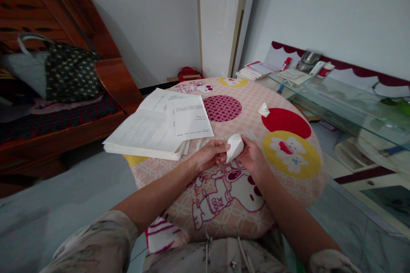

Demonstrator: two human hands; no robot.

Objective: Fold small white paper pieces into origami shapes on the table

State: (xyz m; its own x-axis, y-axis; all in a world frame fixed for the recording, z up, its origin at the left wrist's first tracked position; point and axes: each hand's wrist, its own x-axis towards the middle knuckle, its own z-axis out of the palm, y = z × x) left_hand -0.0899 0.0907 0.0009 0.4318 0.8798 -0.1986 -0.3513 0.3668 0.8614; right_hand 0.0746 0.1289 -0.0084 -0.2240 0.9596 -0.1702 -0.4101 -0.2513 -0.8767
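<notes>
Both of my hands meet over the middle of a round table (307, 179) covered with a pink cartoon-print cloth. Between them is a small folded white paper piece (235, 146), held just above the cloth. My left hand (209, 155) pinches its left side with fingers closed. My right hand (253, 156) grips its right side, fingers curled round it. A second small folded white paper (264, 109) lies on the cloth farther back, apart from both hands. A stack of printed sheets (153, 130) lies on the table's left part, close to my left hand.
A wooden bench (64, 128) with a dark patterned bag (68, 72) stands at the left. A tall white air conditioner (219, 21) is at the back. A glass-topped stand (352, 102) with books and small items runs along the right. Grey floor surrounds the table.
</notes>
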